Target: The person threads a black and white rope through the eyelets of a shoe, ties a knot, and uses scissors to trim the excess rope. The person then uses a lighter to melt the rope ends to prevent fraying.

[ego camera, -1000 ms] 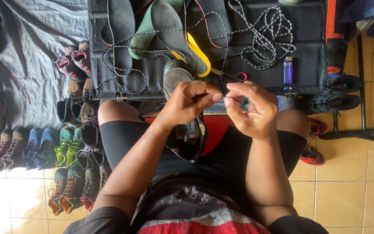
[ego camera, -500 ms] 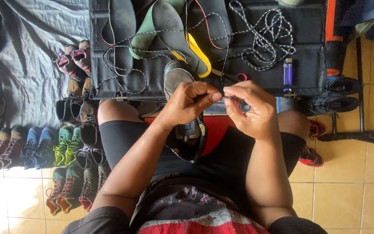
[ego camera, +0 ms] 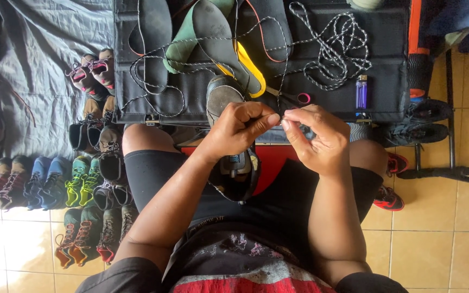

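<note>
Your left hand [ego camera: 238, 128] and right hand [ego camera: 317, 138] pinch the tip of a speckled woven lace [ego camera: 329, 49] between fingertips, above the worn grey shoe [ego camera: 229, 141] on your lap. Smooth curved insoles [ego camera: 156, 32] lie on the black board [ego camera: 386, 81]. Your hands have barely shifted since before.

you're sitting in a small shoe repair or resale spot set up on a tiled floor [ego camera: 435, 249]. rows of used hiking and sports shoes [ego camera: 55, 184] are lined up on a grey cloth [ego camera: 44, 65] to your left. in front of you a black work surface [ego camera: 386, 81] carries loose insoles [ego camera: 153, 38], speckled laces [ego camera: 332, 49], scissors [ego camera: 294, 99] and a purple lighter [ego camera: 361, 92]. more shoes [ego camera: 419, 122] sit by a metal stand at your right.
</note>
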